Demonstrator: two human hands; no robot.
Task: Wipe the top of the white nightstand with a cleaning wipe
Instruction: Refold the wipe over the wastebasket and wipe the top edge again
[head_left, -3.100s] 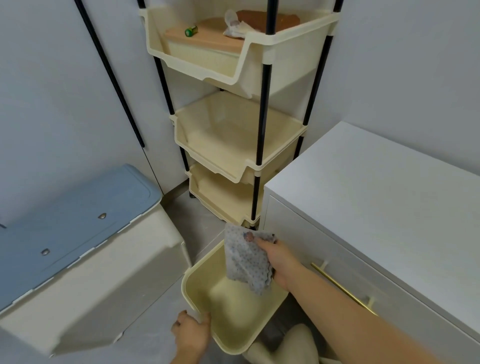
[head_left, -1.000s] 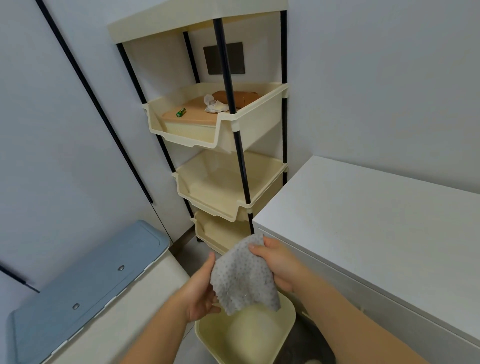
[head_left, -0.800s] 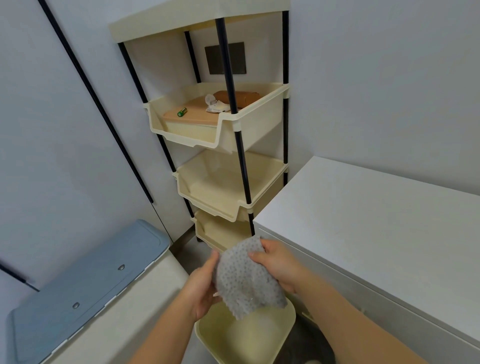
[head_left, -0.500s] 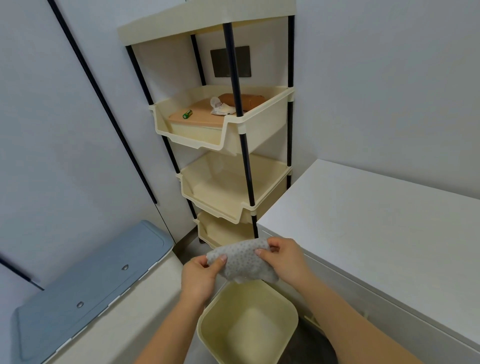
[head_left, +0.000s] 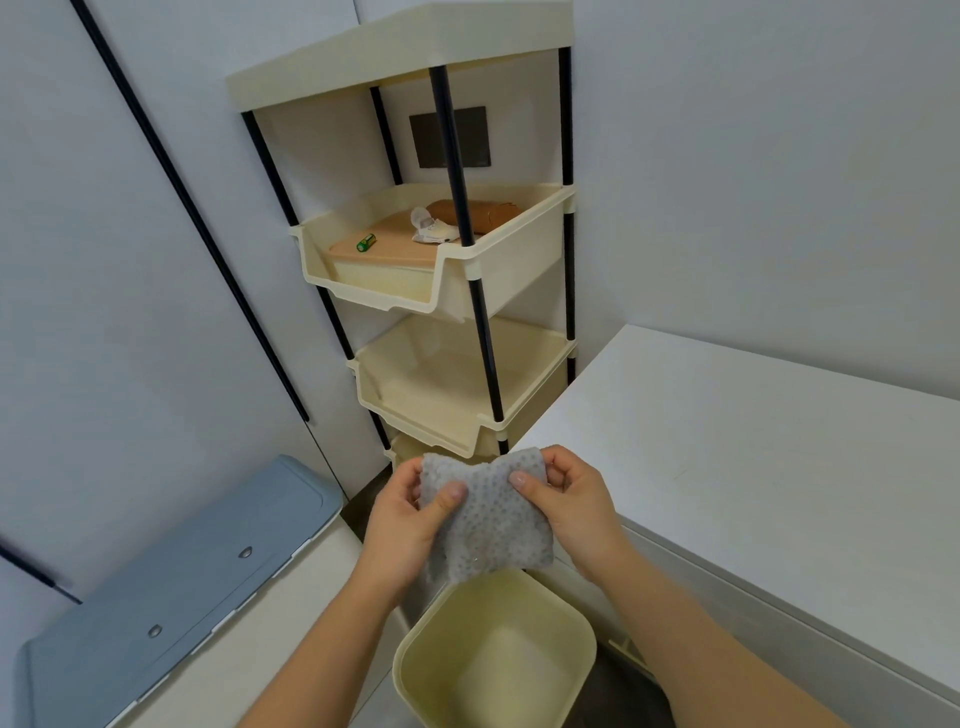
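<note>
A grey dotted cleaning wipe (head_left: 491, 525) hangs spread between both hands, above a cream bin (head_left: 493, 654) on the floor. My left hand (head_left: 402, 525) pinches its left upper corner with thumb on the front. My right hand (head_left: 571, 506) pinches the right upper corner the same way. The white nightstand (head_left: 753, 441) stands to the right, its flat top bare, its near left corner just behind my right hand.
A cream shelf rack (head_left: 447, 291) with black posts stands in the corner ahead; its upper tray holds a green battery (head_left: 365, 242), crumpled paper and a brown item. A white storage box with a blue lid (head_left: 171, 577) sits at lower left.
The wipe, first held by the right hand alone over the bin, is now gripped by both hands and pulled out wide. The view has risen from the bin.
</note>
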